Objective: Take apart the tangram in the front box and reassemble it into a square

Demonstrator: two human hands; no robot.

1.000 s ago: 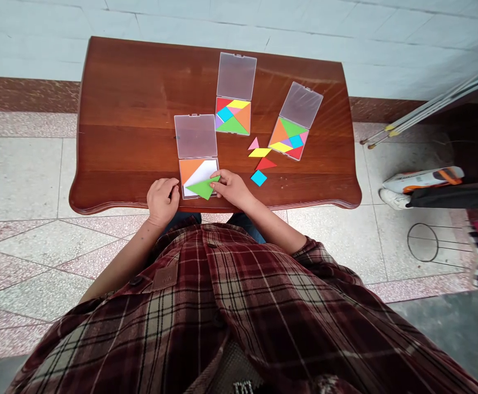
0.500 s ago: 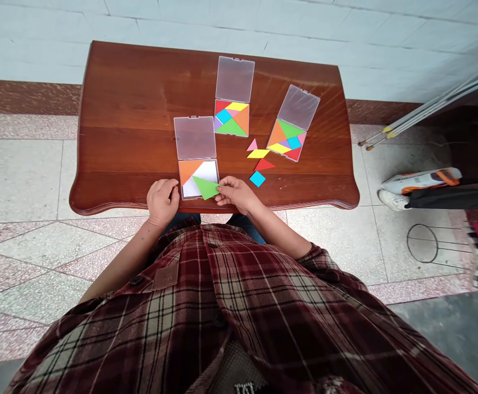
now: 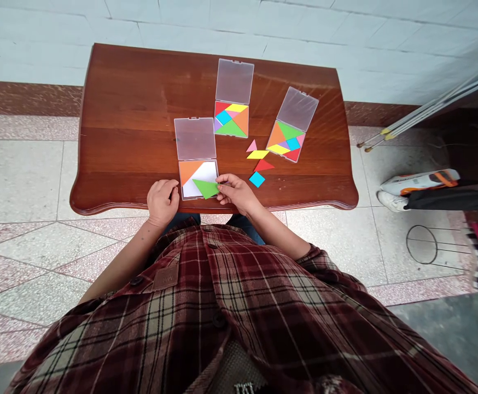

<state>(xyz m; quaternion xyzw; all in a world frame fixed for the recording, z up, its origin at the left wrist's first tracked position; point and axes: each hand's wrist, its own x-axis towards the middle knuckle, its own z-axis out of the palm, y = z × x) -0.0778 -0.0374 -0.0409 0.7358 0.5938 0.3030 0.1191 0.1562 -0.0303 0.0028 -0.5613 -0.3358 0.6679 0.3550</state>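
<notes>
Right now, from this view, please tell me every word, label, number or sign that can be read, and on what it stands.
Shirt patch: small marks, too small to read.
White-orange packet on the floor: printing too blurred to read.
Metal piece at the bottom edge: cut off and unreadable.
No text can be read.

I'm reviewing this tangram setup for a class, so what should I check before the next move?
1. Green triangle pinched in the right hand: ok.
2. Orange triangle lying in a corner of the near box: ok.
3. Lid of that box lying open: ok.
4. Left hand touching the box edge: cannot tell.
5. Pink triangle, yellow parallelogram, red triangle, blue square lying loose, outside the box: not ok.
</notes>
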